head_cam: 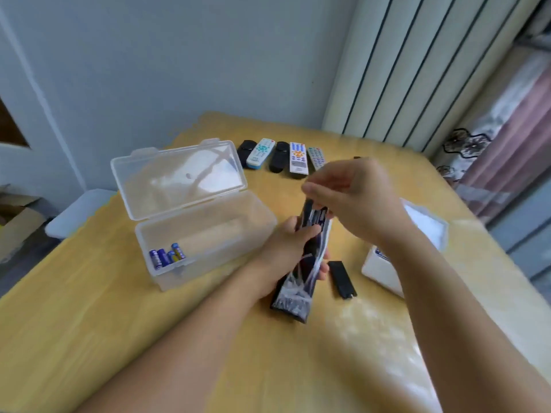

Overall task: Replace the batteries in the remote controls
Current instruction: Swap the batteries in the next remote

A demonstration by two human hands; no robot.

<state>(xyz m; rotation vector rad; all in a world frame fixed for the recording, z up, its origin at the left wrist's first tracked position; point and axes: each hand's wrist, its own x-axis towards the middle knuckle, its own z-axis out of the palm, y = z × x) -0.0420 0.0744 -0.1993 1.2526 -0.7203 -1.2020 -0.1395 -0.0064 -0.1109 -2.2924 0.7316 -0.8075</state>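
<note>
yellow-brown tabletop (89,323) filled the view, set against a pale blue wall (179,55) with a ribbed white radiator (402,70) and striped curtains (512,129) to the right. the left hand (283,257) gripped a black plastic-wrapped remote control (301,281) above the table; the right hand (348,198) pinched a dark battery (307,208) at its top end. a clear lidded box (205,234) held blue batteries (167,256); five remotes (280,156) lay in a row behind it.

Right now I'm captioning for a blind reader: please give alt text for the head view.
A left hand grips a black remote upright while the right hand pinches a battery at its top. An open clear box holding batteries sits left; more remotes line the table's far edge.
</note>
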